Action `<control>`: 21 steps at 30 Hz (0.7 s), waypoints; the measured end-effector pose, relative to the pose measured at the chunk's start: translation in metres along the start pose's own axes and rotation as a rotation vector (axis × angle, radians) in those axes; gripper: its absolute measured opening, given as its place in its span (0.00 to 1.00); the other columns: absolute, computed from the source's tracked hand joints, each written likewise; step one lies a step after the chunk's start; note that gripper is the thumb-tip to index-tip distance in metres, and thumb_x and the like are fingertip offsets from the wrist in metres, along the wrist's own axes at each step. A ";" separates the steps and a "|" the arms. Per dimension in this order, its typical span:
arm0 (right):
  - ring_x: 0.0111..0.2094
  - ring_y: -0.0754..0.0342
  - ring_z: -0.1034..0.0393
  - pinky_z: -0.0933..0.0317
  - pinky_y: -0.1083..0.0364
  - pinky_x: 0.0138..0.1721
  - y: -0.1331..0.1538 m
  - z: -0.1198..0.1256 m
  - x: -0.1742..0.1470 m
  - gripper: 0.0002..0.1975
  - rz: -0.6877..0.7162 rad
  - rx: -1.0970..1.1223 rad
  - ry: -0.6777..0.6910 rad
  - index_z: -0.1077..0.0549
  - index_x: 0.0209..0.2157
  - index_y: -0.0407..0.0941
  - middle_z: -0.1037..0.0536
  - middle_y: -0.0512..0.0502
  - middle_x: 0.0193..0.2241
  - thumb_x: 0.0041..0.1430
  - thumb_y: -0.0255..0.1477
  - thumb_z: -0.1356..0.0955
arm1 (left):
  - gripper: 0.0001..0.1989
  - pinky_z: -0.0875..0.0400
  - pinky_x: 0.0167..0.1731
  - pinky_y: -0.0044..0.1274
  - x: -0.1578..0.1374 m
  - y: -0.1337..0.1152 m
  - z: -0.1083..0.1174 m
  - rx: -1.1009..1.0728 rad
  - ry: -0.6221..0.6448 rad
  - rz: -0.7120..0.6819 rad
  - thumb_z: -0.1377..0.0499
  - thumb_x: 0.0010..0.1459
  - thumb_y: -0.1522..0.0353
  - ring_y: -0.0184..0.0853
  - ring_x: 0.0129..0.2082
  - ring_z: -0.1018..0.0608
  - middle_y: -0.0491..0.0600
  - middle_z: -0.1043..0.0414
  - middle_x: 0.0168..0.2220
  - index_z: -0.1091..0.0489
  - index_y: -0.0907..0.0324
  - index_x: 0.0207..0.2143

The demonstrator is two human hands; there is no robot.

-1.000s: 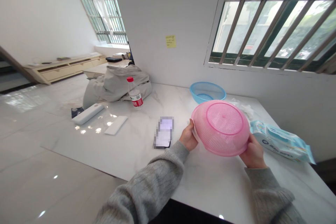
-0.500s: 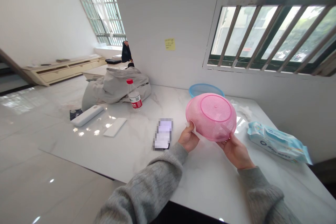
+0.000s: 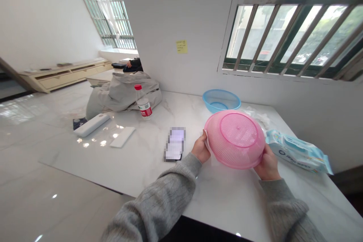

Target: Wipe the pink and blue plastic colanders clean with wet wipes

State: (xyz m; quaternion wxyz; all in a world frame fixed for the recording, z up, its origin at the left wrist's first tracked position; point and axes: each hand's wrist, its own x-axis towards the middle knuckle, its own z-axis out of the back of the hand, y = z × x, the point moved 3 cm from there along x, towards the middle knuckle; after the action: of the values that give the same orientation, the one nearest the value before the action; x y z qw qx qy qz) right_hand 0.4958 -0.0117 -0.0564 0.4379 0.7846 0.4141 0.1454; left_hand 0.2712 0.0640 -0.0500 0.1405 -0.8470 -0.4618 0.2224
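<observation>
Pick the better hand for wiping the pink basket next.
Left, I'd say. The left hand has a white sheet against the pink basket; the right hand grips the opposite side, with no sheet visible there, so it seems better suited to steadying.

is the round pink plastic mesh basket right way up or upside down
Upside down: the round pink plastic mesh basket shows its ringed base uppermost, held between the left hand and right hand.

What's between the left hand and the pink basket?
A white sheet, perhaps a wipe, is between the left hand and the pink basket, as the head view shows.
</observation>
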 end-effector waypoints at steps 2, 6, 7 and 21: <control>0.49 0.47 0.23 0.28 0.47 0.55 -0.001 0.000 0.000 0.10 0.000 0.000 -0.008 0.19 0.42 0.47 0.16 0.50 0.39 0.61 0.33 0.31 | 0.18 0.36 0.67 0.37 0.000 0.001 0.001 0.003 0.000 0.005 0.40 0.67 0.57 0.45 0.61 0.24 0.56 0.18 0.51 0.22 0.62 0.49; 0.46 0.50 0.22 0.28 0.50 0.54 -0.003 -0.001 -0.002 0.11 -0.027 0.032 0.010 0.19 0.43 0.48 0.16 0.50 0.39 0.62 0.35 0.31 | 0.22 0.37 0.67 0.37 -0.001 0.001 0.000 -0.017 0.014 -0.002 0.43 0.68 0.55 0.45 0.61 0.24 0.57 0.19 0.52 0.23 0.62 0.50; 0.44 0.51 0.22 0.28 0.51 0.53 -0.003 -0.002 -0.003 0.11 -0.051 0.049 0.027 0.20 0.43 0.48 0.16 0.51 0.39 0.63 0.35 0.32 | 0.22 0.37 0.67 0.36 -0.001 0.001 -0.001 -0.029 0.030 -0.005 0.44 0.68 0.54 0.44 0.62 0.25 0.57 0.20 0.53 0.23 0.62 0.51; 0.36 0.57 0.22 0.23 0.55 0.40 -0.007 -0.002 -0.006 0.15 -0.160 -0.015 0.186 0.20 0.50 0.53 0.16 0.54 0.41 0.60 0.32 0.26 | 0.09 0.34 0.65 0.36 -0.006 0.003 -0.004 -0.074 -0.004 -0.014 0.39 0.67 0.64 0.40 0.55 0.21 0.51 0.18 0.49 0.23 0.57 0.46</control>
State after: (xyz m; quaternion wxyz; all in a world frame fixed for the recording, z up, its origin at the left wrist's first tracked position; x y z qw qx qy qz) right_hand 0.4870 -0.0135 -0.0601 0.4138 0.7288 0.5131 0.1854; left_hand 0.2731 0.0574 -0.0462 0.1096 -0.8480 -0.4759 0.2060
